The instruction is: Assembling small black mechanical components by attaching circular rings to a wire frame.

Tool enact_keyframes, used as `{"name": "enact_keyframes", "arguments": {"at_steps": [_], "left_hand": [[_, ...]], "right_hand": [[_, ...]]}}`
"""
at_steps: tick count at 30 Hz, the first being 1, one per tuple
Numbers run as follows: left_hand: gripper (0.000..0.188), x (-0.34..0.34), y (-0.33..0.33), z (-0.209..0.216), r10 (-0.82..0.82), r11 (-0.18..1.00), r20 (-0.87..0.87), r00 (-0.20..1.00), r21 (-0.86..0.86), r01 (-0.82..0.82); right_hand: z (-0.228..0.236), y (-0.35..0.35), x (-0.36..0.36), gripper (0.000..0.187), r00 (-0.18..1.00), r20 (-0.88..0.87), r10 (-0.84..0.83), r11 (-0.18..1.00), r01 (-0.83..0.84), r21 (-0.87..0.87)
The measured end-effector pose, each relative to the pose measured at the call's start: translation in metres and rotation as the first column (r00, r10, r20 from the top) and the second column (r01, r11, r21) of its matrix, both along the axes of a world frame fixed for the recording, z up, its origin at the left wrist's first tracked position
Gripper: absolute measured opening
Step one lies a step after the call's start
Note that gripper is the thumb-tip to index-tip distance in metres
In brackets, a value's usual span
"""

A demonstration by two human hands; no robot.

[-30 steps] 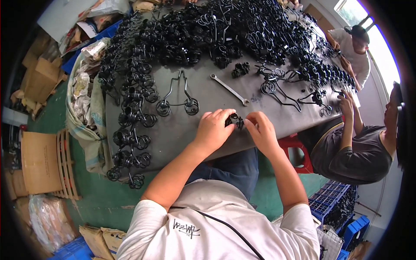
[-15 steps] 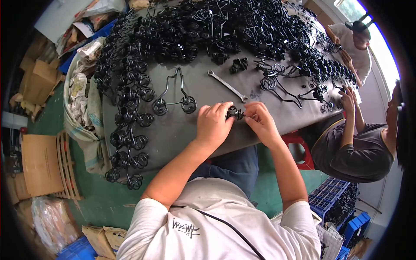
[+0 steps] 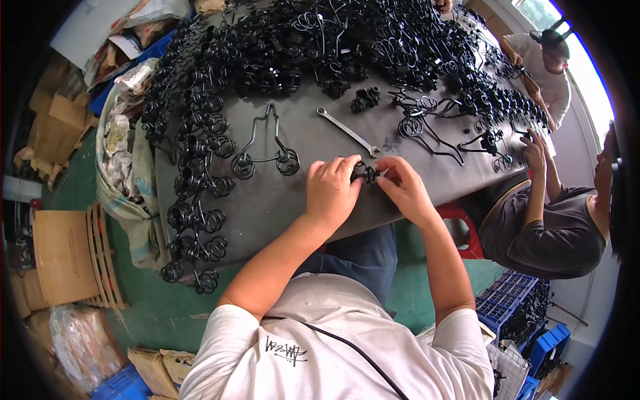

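Near the table's front edge, my left hand (image 3: 333, 189) is closed around a small black clamp-like fitting (image 3: 367, 175). My right hand (image 3: 402, 187) pinches at the fitting's right side; the fingertips meet there, and any tiny part between them is too small to make out. Just beyond my hands lies a silver wrench (image 3: 348, 132), slanting across the grey tabletop (image 3: 303, 200). To its left rests a bent black wire spring piece (image 3: 266, 150) with a coil at each lower end. A similar black fitting (image 3: 365, 99) lies farther back.
Black coiled wire parts (image 3: 267, 53) are heaped across the far table, with a row (image 3: 198, 200) down its left side. More wire pieces (image 3: 430, 127) lie to the right. Two co-workers (image 3: 553, 227) (image 3: 550, 73) are at the right side. A pale sack (image 3: 127, 167) stands left.
My hands and the fitting have shifted very slightly to the right. My right fingers have moved a little against the fitting. The wrench and wire pieces stay where they were on the table.
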State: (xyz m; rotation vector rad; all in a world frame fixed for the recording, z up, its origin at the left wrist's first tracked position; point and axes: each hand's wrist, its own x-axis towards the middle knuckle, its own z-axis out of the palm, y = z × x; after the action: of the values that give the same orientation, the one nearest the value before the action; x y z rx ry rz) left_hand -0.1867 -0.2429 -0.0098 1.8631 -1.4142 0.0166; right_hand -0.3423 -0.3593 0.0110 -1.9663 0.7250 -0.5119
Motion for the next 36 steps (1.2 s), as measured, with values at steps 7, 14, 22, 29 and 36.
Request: {"name": "enact_keyframes", "arguments": {"at_steps": [7,14,22,29,36], "left_hand": [[0.043,-0.002,-0.002,0.001,0.009,1.000,0.032,0.999,0.010,-0.009],[0.047,-0.007,-0.005,0.003,-0.002,0.999,0.057,0.998,0.048,-0.001],[0.053,-0.004,0.004,0.001,-0.027,0.998,0.084,0.996,0.057,0.022],[0.057,0.013,0.025,0.023,0.050,0.989,0.053,0.997,-0.145,-0.042],[0.044,0.072,0.061,0.033,0.428,0.903,0.364,0.827,-0.126,-0.411]], "right_hand": [[-0.008,-0.011,-0.001,0.012,0.998,-0.064,-0.021,0.974,0.035,0.224],[0.003,-0.014,-0.013,0.028,0.972,-0.209,-0.110,0.959,0.050,-0.277],[0.012,-0.017,0.001,0.044,0.941,-0.298,0.163,0.874,-0.277,-0.398],[0.022,-0.014,-0.010,0.051,0.979,-0.197,0.050,0.860,-0.143,-0.490],[0.011,0.022,0.024,0.052,0.966,-0.256,0.038,0.878,-0.154,-0.453]]}}
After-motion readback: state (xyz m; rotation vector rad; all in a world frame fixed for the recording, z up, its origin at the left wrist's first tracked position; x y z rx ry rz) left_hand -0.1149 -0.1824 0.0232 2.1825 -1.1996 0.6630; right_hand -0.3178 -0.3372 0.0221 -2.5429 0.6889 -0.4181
